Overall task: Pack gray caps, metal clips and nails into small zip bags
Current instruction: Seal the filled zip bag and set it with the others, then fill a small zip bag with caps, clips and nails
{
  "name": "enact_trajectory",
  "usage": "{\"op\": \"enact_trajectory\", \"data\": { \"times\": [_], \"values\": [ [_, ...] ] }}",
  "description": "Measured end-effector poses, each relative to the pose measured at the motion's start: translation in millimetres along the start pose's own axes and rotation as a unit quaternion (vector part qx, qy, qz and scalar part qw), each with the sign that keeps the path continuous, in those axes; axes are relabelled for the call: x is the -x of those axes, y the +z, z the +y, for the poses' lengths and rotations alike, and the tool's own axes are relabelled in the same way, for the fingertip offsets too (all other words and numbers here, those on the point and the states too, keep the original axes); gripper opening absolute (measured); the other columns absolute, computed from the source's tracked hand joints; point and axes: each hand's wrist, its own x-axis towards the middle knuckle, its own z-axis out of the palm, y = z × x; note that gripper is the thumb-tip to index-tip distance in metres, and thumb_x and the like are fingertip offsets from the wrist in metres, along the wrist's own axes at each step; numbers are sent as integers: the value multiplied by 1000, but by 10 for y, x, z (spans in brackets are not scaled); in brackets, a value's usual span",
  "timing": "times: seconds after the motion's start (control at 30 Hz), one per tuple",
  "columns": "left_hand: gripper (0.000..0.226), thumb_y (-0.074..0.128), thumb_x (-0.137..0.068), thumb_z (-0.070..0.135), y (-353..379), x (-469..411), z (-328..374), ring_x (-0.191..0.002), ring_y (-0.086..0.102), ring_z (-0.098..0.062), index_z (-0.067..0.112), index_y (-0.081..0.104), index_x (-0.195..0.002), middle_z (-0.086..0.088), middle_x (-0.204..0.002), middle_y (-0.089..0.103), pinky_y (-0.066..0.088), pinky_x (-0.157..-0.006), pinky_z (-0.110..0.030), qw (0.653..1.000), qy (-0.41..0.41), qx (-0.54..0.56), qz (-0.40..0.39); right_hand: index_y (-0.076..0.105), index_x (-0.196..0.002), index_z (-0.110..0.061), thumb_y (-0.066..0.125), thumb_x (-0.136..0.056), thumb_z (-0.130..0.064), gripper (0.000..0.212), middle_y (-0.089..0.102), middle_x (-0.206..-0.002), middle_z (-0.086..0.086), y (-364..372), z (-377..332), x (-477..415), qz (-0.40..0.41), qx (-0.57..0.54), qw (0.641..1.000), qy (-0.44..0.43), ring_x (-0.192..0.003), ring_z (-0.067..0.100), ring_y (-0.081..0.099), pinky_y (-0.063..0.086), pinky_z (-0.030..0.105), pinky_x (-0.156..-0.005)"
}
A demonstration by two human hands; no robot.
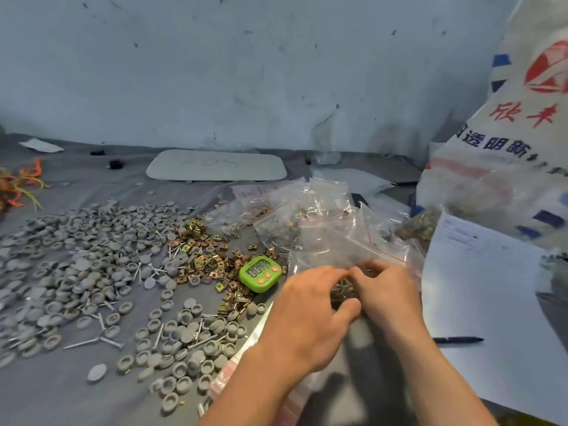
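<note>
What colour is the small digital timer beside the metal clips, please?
The timer is bright green with pink buttons, seen in the head view.

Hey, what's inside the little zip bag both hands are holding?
Between the left hand and right hand, the zip bag shows nails and dark brownish pieces, probably metal clips. The hands cover the rest, so anything else inside is hidden.

I see my left hand [310,305] and right hand [385,298] pinching a small clear plastic zip bag [344,292] with nails showing inside, just right of a lime-green digital timer [260,273]. Round gray plastic caps [92,256] lie spread over the gray cloth [55,398] to the left.
</note>
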Motion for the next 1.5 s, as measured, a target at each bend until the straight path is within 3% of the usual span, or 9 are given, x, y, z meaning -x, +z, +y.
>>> {"op": "enact_trajectory", "data": {
  "times": [0.23, 0.37, 0.47, 0.57, 0.83, 1.03, 1.17, 1.33, 1.5],
  "values": [
    [75, 32, -91, 56, 231, -107, -131, -152, 26, -13, 25, 33, -159, 4, -166, 33, 6, -128, -41, 965, 6, -196, -173, 77, -80, -32, 70, -84, -15, 19, 76, -81, -11, -165, -88, 134, 62, 44, 994, -81, -82, 17, 70, 54, 31, -78],
    [61, 55, -93, 31, 148, -61, -125, -146, 38, -11, 27, 45, -153, 6, -158, 47, 15, -126, -33, 986, 9, -114, -124, 61, -141, -27, 57, -91, -2, 56, 71, -128, 2, 34, -12, 61, -61, 62, 994, -70, -116, 24, 66, 48, 31, -103],
    [41, 66, -84, 21, -92, -6, -130, -116, 62, -9, 31, 73, -123, 12, -124, 72, 41, -108, -24, 995, -43, -68, -52, 42, -154, -33, 56, -97, -10, 63, 66, -124, 2, 120, 50, -49, -106, 60, 992, -39, -77, 11, 67, 50, 12, -69],
    [23, 74, -81, 32, -337, 115, -214, -88, 61, 1, 40, 78, -103, 20, -94, 70, 50, -87, -22, 985, -102, -77, -115, 53, -143, -29, 66, -98, -20, 47, 67, -119, -1, 173, 86, -79, -35, 12, 999, -25, -83, 14, 68, 54, 22, -79],
    [57, 85, -71, 54, -589, 375, -320, -107, 52, 3, 53, 57, -122, 36, -130, 41, 45, -87, -25, 945, -96, -69, -303, 63, -111, -25, 72, -85, -2, 36, 63, -105, -1, 53, -169, 263, 194, 2, 965, -179, -102, 21, 58, 51, 39, -90],
    [21, 80, -84, 27, -551, 330, -263, -85, 59, -3, 33, 73, -103, 12, -102, 63, 36, -63, -6, 958, -81, -103, -255, 77, -78, -29, 65, -82, -2, 30, 69, -74, -16, 93, -298, 451, -119, 91, 972, -178, -70, -2, 62, 43, 13, -66],
    [14, 79, -84, 22, -535, 373, -285, -81, 60, -2, 31, 77, -95, 12, -94, 70, 40, -65, -4, 967, -104, -85, -215, 76, -104, -41, 84, -75, -26, 34, 69, -90, -13, 97, -257, 555, -316, 228, 907, -162, -75, 2, 61, 45, 18, -61],
    [28, 77, -82, 14, -662, 499, -375, -78, 64, 6, 41, 74, -77, 18, -84, 71, 54, -77, -16, 978, -184, -69, -75, 43, -148, -49, 91, -64, -49, 96, 38, -150, -8, 216, -271, 588, -348, 326, 851, -220, -128, 22, 44, 43, 37, -104],
    [29, 77, -80, 16, -776, 580, -465, -80, 64, 7, 44, 74, -71, 24, -83, 71, 45, -67, -3, 976, -202, -47, -66, 47, -145, -55, 88, -71, -53, 84, 35, -161, -11, 238, -188, 494, -341, 335, 843, -245, -140, 24, 39, 36, 41, -114]
  ]
}}
